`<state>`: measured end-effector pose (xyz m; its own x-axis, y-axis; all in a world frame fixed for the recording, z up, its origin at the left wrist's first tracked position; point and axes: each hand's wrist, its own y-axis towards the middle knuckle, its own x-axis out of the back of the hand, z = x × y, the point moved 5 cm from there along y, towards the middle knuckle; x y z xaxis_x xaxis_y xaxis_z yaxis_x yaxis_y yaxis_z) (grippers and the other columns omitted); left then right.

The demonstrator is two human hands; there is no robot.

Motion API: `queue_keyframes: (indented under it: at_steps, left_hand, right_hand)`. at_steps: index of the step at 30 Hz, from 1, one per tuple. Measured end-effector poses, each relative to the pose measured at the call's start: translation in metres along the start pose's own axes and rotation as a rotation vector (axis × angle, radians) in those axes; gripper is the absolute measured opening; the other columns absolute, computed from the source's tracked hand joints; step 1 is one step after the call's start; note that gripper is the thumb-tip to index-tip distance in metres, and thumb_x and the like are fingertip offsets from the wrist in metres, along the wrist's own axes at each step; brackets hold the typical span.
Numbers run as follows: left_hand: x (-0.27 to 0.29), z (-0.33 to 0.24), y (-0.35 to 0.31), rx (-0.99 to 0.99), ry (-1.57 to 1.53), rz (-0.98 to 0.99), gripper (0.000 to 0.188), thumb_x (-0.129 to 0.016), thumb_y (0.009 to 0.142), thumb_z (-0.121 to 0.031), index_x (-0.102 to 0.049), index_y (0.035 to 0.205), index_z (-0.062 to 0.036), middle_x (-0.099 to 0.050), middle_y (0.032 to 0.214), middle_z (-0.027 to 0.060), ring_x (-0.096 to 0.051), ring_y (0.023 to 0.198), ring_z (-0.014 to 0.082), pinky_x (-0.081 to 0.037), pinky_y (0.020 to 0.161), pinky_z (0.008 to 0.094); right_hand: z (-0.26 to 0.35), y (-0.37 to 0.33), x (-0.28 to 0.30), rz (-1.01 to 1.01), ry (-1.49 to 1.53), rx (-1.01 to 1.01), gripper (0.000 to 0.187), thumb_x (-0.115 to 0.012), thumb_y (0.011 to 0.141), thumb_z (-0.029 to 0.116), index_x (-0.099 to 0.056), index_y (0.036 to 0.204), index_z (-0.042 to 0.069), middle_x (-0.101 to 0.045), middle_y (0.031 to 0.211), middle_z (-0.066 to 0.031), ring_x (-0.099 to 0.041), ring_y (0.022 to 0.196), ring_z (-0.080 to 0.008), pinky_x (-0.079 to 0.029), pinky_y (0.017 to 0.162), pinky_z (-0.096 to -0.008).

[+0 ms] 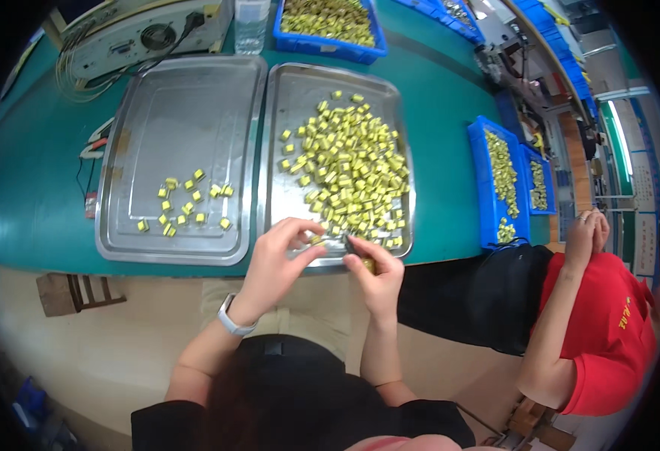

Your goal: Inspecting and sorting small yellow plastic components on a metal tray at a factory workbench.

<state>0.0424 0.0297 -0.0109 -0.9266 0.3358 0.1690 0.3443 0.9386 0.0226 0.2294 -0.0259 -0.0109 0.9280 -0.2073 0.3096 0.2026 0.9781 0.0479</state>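
My left hand (289,246), a white band on its wrist, curls over the near edge of the right metal tray (271,165). Between its thumb and fingertips shows a small yellow block-shaped part (316,240). Close beside it, my right hand (377,279) is closed around a small tool with a dark tip (349,243); something yellowish shows under its fingers, and the tool's kind is unclear. Many yellow parts (356,161) with silvery sides lie heaped in the right tray. Several similar parts (188,207) are spread across the near half of the left metal tray (172,98).
Blue bins of parts stand at the back (330,51) and right (488,218). A clear water container (251,26) and a grey instrument (149,41) with cables stand behind the left tray. At the right sits a person in red (597,331). A wooden stool (59,293) is below the table's left.
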Motion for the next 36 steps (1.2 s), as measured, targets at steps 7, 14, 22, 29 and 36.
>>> queue_keyframes:
  at_steps: [7,14,22,29,36]
  left_hand:
    - [0.0,0.011,-0.002,0.256,-0.833,-0.002,0.024,-0.066,0.097,-0.005,-0.063,0.12,-0.0009,-0.063,0.124,0.0097,-0.065,0.106,0.0173,-0.051,0.097,0.0318]
    - [-0.001,0.029,-0.008,0.151,-0.86,-0.014,0.028,-0.067,0.097,-0.01,-0.062,0.123,-0.0019,-0.066,0.12,0.0106,-0.064,0.111,0.0186,-0.053,0.092,0.031]
    - [-0.001,0.035,-0.005,0.118,-0.792,0.02,0.024,-0.066,0.098,-0.012,-0.064,0.12,-0.0025,-0.064,0.124,0.0118,-0.065,0.104,0.0165,-0.053,0.087,0.0285]
    - [-0.002,0.039,-0.004,0.119,-0.785,0.018,0.022,-0.065,0.097,-0.011,-0.066,0.117,-0.0026,-0.064,0.122,0.0113,-0.065,0.103,0.0166,-0.053,0.085,0.0284]
    - [-0.005,0.044,-0.006,0.17,-0.797,0.009,0.035,-0.059,0.103,-0.031,-0.063,0.12,-0.0005,-0.066,0.112,0.0115,-0.064,0.094,0.0156,-0.053,0.082,0.0286]
  right_hand:
    - [0.009,-0.001,-0.01,-0.007,0.161,-0.09,0.034,-0.079,0.078,-0.004,-0.072,0.112,-0.005,-0.074,0.1,-0.0107,-0.067,0.089,-0.0133,-0.052,0.081,-0.0249]
    - [0.029,0.003,-0.027,0.032,-0.06,0.153,0.036,-0.078,0.077,-0.007,-0.072,0.112,-0.004,-0.071,0.09,-0.0084,-0.063,0.079,-0.012,-0.048,0.071,-0.0237]
    - [0.033,0.011,-0.025,0.052,-0.209,0.303,0.034,-0.08,0.073,-0.006,-0.074,0.106,-0.004,-0.069,0.081,-0.0106,-0.061,0.07,-0.0173,-0.045,0.063,-0.0264]
    - [0.035,0.014,-0.026,0.048,-0.256,0.356,0.032,-0.081,0.072,-0.005,-0.074,0.103,-0.004,-0.069,0.078,-0.0108,-0.06,0.067,-0.0187,-0.045,0.06,-0.0283]
    - [0.037,0.015,-0.025,0.055,-0.266,0.405,0.032,-0.08,0.072,-0.007,-0.074,0.103,-0.004,-0.068,0.077,-0.0106,-0.059,0.066,-0.0187,-0.045,0.06,-0.0283]
